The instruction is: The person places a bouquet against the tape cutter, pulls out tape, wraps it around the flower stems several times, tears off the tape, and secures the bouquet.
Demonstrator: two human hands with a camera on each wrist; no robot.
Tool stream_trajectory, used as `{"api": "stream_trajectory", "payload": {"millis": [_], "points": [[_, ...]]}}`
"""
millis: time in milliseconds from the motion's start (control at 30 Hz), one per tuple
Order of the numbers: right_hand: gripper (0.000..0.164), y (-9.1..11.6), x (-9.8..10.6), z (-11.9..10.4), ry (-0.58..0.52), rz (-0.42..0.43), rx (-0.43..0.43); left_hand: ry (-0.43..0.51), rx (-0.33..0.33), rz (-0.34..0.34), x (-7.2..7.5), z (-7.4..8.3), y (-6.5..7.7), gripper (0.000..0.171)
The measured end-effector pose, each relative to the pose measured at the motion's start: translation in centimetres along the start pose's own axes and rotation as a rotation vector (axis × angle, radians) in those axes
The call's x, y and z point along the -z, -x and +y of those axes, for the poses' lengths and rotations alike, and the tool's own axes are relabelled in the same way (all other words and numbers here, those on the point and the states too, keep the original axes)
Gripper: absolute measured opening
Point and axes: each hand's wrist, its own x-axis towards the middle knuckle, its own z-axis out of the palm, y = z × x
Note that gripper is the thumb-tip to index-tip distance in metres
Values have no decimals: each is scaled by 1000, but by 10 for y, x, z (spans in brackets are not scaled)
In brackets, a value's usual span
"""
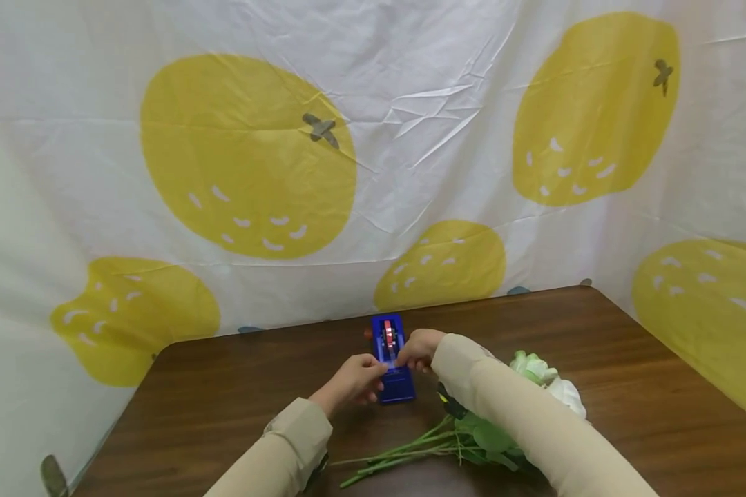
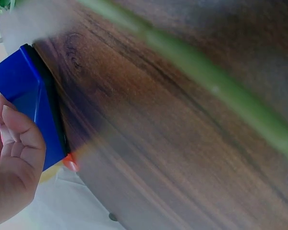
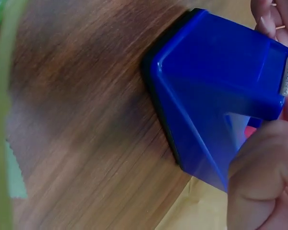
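Note:
A blue tape dispenser (image 1: 398, 388) with a red-hubbed roll (image 1: 388, 334) stands near the table's back edge. Over its front end, my left hand (image 1: 356, 379) pinches the clear tape between thumb and forefinger. From the other side my right hand (image 1: 421, 348) also pinches the tape, its fingertips close to the roll. In the right wrist view the metal cutter (image 3: 287, 75) shows between my left fingers (image 3: 269, 21) and my right hand (image 3: 264, 177). The clear strip itself is hardly visible. The left wrist view shows my left hand (image 2: 19, 158) against the dispenser's blue side (image 2: 12, 79).
White flowers (image 1: 566, 395) with green leaves and long stems (image 1: 404, 452) lie on the brown wooden table (image 1: 242, 407), partly under my right forearm. A small orange object (image 1: 368, 333) sits beside the dispenser. A white cloth with yellow fruit prints (image 1: 249, 159) hangs behind.

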Motion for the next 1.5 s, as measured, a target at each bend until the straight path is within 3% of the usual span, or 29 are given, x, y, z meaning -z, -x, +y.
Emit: {"api": "stream_trajectory", "payload": {"millis": [333, 533, 733, 1100, 1300, 1500], "points": [[31, 2, 1, 0, -76, -6, -52, -21, -7, -20, -1, 4, -1, 20], [33, 2, 7, 4, -216, -80, -57, -8, 3, -23, -3, 6, -3, 20], [26, 4, 14, -1, -322, -112, -2, 0, -3, -19, -3, 6, -2, 20], [37, 6, 9, 3, -383, -266, -106, -46, -11, -2, -4, 6, 2, 21], [33, 15, 8, 1, -380, -269, -103, -62, 6, 17, -5, 9, 3, 20], [25, 38, -1, 6, -311, -278, -62, -48, 2, 19, -1, 8, 8, 20]]}}
